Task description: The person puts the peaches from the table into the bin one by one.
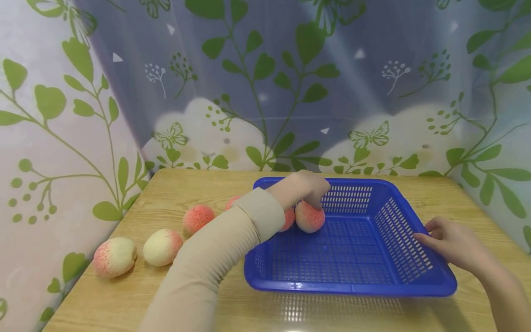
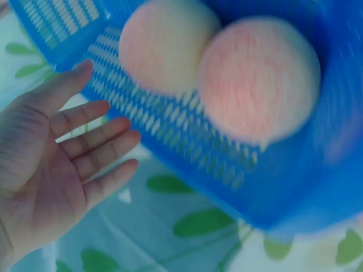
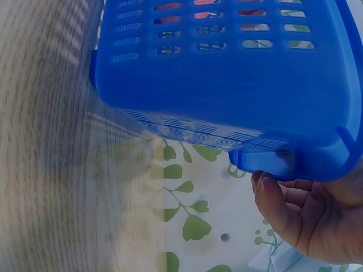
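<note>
A blue plastic basket (image 1: 348,288) with slotted walls takes up the right half of the table. Two pink-and-cream peaches, a nearer one (image 1: 310,217) and one partly behind my sleeve (image 1: 287,220), lie at its left side. Over them is my left hand (image 1: 309,184); in the left wrist view its fingers are spread and straight, apart from both peaches (image 2: 260,79). My right hand (image 1: 452,242) grips the basket's right rim, thumb on top. The right wrist view shows its fingers (image 3: 269,195) curled under the rim.
Left of the basket, several peaches lie on the wooden table (image 1: 137,212): a pale one (image 1: 115,257), another (image 1: 162,247), a redder one (image 1: 199,219), and one mostly hidden by the left sleeve (image 1: 233,202). A leaf-patterned curtain (image 1: 265,92) hangs behind.
</note>
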A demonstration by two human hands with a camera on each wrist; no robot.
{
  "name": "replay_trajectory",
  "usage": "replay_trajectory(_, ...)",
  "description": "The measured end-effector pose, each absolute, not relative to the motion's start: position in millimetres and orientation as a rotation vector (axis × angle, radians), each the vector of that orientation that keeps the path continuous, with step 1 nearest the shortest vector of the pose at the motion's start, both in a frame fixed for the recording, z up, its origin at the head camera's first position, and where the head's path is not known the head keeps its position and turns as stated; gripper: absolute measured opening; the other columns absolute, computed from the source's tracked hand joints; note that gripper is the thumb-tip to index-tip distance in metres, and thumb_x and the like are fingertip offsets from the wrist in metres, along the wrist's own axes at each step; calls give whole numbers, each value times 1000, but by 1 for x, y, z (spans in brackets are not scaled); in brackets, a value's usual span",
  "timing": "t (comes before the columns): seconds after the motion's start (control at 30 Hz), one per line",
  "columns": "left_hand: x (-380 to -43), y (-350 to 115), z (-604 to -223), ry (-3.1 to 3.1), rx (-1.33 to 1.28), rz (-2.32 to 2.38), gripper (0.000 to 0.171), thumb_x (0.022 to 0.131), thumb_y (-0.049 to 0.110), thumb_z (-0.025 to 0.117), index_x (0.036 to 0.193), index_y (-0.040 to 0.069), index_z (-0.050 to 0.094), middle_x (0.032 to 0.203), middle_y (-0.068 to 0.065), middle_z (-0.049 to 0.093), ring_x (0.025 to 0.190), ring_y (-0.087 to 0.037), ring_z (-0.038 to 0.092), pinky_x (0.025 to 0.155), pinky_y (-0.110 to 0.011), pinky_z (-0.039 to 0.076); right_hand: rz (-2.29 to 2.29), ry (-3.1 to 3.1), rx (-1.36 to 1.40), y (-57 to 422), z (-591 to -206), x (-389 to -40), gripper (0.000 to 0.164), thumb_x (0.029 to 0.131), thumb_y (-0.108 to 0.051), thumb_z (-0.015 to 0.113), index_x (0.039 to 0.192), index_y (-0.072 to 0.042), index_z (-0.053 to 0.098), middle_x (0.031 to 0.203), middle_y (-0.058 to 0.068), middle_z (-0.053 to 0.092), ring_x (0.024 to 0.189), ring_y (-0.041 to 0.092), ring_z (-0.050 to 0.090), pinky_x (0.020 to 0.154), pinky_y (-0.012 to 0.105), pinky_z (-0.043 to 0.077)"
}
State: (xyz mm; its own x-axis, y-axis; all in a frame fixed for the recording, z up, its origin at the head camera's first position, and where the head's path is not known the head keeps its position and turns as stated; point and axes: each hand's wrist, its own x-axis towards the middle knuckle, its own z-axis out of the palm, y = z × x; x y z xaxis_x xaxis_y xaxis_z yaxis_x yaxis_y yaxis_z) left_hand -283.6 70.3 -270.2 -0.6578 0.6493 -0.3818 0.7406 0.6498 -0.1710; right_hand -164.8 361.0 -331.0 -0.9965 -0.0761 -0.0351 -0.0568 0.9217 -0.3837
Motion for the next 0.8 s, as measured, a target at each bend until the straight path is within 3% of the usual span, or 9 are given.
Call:
replay_trajectory(0.13,-288,52,-249,2623,1104,-330,8,89,6,53,90,13,57,82,2,49,67,-10,42,58,-23,37,-602,3027,-109,361,-331,-165,53,92,-35,56,104,16,50,84,22,63,77,35,61,61,45,49)
replay_trajectory(0.3,-295,20,-224,2690,1134,-110,31,84,-4,44,62,15,34,58,3,24,51,-9,18,48,-23,20,-587,3020,-111,360,-330,-166,53,92,-34,55,104,17,49,84,22,63,78,36,60,61,46,49)
replay_trajectory(0.5,-305,-28,-211,2788,1078,7,33,83,-3,44,59,15,28,53,3,19,49,-10,15,49,-24,20,-576,3035,-119,361,-329,-165,52,92,-34,56,103,16,50,84,22,63,78,37,60,62,46,49)
replay_trajectory(0.67,-312,-63,-220,2827,1075,84,33,81,-4,42,58,15,28,55,3,19,51,-10,15,52,-25,21,-576,3052,-125,361,-329,-165,50,92,-34,56,102,15,52,83,22,63,78,38,60,63,48,48)
replay_trajectory(0.8,-316,-89,-230,2858,1062,153,37,86,0,45,57,15,29,53,4,20,49,-9,16,51,-25,21,-569,3056,-133,360,-330,-165,50,92,-34,56,102,15,52,83,21,64,79,39,60,63,49,47)
